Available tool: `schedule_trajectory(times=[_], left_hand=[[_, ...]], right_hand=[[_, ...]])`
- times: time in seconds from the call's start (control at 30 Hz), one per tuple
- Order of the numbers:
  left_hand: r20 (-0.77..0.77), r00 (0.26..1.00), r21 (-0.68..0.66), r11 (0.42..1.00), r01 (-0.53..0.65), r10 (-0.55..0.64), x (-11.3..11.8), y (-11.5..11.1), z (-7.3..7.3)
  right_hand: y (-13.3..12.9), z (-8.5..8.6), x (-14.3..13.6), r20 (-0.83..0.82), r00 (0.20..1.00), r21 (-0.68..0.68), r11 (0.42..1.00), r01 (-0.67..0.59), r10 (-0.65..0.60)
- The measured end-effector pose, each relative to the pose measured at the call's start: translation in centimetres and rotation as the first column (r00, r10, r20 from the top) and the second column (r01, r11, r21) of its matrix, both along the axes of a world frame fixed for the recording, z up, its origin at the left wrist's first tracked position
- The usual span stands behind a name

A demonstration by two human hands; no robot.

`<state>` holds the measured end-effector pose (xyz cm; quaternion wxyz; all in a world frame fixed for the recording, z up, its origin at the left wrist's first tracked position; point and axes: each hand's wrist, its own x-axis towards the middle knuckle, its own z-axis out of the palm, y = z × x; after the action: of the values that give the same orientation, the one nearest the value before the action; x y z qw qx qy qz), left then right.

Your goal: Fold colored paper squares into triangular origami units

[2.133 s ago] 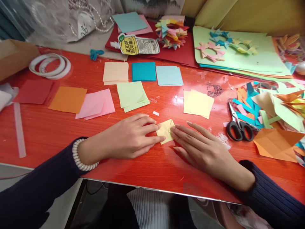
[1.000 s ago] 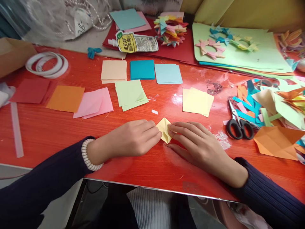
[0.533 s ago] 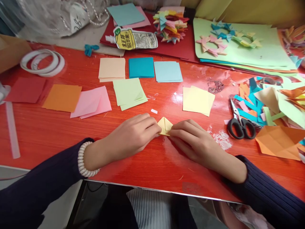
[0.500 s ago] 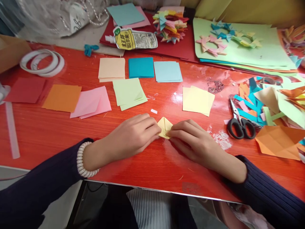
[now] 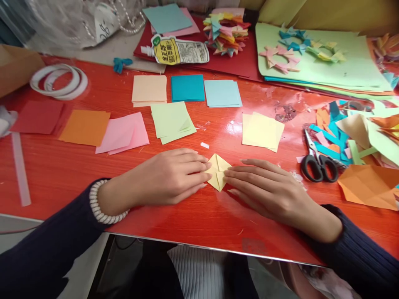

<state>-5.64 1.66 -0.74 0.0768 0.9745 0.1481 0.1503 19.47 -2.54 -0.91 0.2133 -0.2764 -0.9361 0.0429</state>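
A small pale yellow folded paper [image 5: 217, 165] lies on the red table as a diamond, with crease lines and flaps meeting near its middle. My left hand [image 5: 170, 177] rests flat at its left corner, fingers stretched out and their tips on the edge. From the other side, my right hand [image 5: 271, 187] lies with straight fingers, its fingertips touching the right corner. Both hands are open and press on the paper instead of gripping it. The two side corners are partly hidden under fingertips. A tiny white scrap [image 5: 205, 145] sits just above the paper.
Yellow squares [image 5: 262, 132], green squares [image 5: 173, 122] and pink squares [image 5: 121, 133] lie beyond my hands. Scissors [image 5: 318, 160] and paper scraps [image 5: 335, 124] are at right. Tape rolls [image 5: 59, 82] stand at left. Folded paper rings [image 5: 279, 58] rest on green sheets [image 5: 358, 58] behind.
My fingers have straightened out and flattened onto the paper. The right hand has shifted right. More of the diamond shows, including its lower corner with a small flap.
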Motion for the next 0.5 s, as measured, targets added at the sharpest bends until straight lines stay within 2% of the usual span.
schedule_trajectory(times=[0.23, 0.37, 0.5], left_hand=[[-0.055, 0.997, -0.045, 0.998, -0.048, 0.045, 0.7, 0.2, -0.8], [0.006, 1.0, -0.007, 1.0, -0.01, 0.01, 0.5, 0.1, -1.1], [0.0, 1.0, 0.012, 1.0, -0.018, 0.018, 0.2, -0.1, -1.1]], right_hand=[[-0.8, -0.6, -1.0, 0.026, 0.997, 0.059, 0.995, 0.075, -0.077], [-1.1, -0.9, -1.3, -0.012, 0.997, -0.002, 0.998, 0.07, -0.07], [-1.3, -1.2, -1.2, -0.019, 0.998, -0.03, 0.998, 0.057, -0.058]])
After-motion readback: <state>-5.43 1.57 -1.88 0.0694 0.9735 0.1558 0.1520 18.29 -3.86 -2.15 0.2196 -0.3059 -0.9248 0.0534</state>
